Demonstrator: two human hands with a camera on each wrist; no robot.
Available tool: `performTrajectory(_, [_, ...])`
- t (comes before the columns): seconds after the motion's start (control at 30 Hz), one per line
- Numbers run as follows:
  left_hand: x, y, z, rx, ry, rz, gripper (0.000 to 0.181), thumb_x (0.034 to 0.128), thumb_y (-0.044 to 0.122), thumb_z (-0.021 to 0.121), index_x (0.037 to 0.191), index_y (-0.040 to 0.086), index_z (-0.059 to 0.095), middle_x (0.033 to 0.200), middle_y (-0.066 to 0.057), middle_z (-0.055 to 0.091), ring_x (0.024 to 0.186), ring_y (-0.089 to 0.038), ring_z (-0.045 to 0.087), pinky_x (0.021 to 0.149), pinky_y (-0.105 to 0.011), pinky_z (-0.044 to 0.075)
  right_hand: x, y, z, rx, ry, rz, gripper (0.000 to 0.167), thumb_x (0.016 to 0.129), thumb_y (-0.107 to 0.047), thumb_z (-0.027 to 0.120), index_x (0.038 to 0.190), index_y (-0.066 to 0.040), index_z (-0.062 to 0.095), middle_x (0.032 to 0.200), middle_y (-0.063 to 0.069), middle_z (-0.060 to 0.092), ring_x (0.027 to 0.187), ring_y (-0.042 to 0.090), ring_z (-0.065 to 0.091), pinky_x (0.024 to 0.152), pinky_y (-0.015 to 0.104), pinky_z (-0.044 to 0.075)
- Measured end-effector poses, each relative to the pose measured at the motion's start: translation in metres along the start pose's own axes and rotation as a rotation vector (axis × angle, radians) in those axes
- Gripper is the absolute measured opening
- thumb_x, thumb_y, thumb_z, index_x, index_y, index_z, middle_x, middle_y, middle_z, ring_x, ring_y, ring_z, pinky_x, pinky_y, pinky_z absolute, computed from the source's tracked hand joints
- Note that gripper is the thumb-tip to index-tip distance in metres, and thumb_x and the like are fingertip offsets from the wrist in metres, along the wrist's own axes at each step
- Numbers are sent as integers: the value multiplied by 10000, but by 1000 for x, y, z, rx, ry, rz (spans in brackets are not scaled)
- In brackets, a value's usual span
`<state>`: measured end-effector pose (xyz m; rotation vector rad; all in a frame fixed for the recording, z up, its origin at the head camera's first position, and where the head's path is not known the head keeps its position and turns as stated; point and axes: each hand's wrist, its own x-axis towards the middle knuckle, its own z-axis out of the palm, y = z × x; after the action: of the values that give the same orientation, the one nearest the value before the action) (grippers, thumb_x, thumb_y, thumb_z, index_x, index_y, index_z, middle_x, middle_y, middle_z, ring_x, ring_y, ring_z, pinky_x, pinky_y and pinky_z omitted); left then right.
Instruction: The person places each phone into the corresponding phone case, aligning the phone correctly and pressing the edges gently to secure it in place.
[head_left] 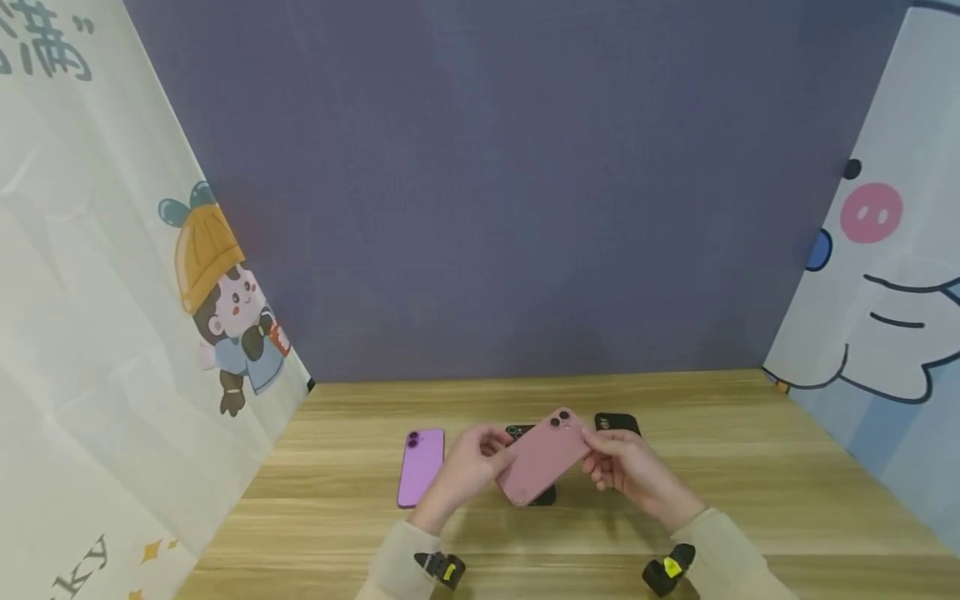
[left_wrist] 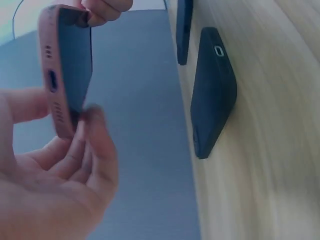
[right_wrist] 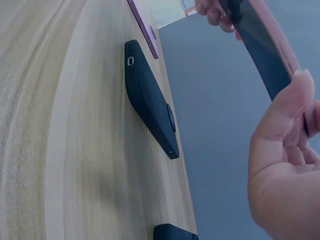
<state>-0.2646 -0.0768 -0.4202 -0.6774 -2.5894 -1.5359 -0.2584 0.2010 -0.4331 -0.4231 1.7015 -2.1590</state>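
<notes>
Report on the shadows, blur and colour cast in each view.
Head: soft, diffuse shadows on the table below the left hand and right hand; left wrist: bluish cast, one fingertip beside the pink phone blurred; right wrist: bluish cast, a vague dark shadow across the table.

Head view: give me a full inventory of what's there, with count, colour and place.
Table: 1, light wood, across the bottom
Pink phone: 1, pink, tilted, held above the table
Purple phone: 1, purple, on the table, left
Black phones: 2, black, one partly behind the pink phone, one by the right hand
Back panel: 1, grey-purple, behind
Cartoon sheets: 2, mostly whitish, at both sides
Wristbands: 2, black-and-yellow, at the wrists
Sleeves: 2, cream, forearms
Hands: 2, bare, gripping the pink phone
</notes>
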Motion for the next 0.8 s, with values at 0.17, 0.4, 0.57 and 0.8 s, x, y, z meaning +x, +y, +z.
performTrajectory(0.17, [-3, 14, 4, 237, -38, 42, 478, 884, 339, 784, 1192, -2, 652, 1036, -41, 606, 902, -158, 571, 732, -287, 521, 2, 2, 2, -22, 13, 20, 261, 1065, -247, 541, 893, -117, 688, 727, -30, 671, 583, 52, 589, 555, 204, 519])
performTrajectory(0.4, [-4, 29, 11, 392, -120, -12, 813, 781, 565, 817, 1336, 10, 607, 1118, -35, 566, 936, -150, 513, 729, -309, 503, 6, 5, 6, -61, 19, 39, 272, 1060, -278, 552, 878, -125, 683, 709, -39, 650, 575, 49, 567, 547, 206, 496])
performTrajectory(0.57, [-6, 32, 16, 345, -169, -84, 923, 699, 599, 866, 1361, 26, 572, 1073, -8, 513, 901, -153, 499, 670, -321, 507, 8, 8, 7, -74, 12, 44, 294, 1066, -302, 539, 885, -117, 677, 710, -40, 641, 577, 45, 563, 549, 201, 500])
performTrajectory(0.8, [-9, 34, 22, 379, -155, -87, 919, 673, 623, 867, 1305, 14, 598, 1063, -23, 512, 854, -141, 512, 656, -321, 512, 10, 12, 9, -86, 24, 51, 308, 1070, -310, 524, 873, -126, 671, 701, -48, 636, 575, 41, 556, 548, 196, 497])
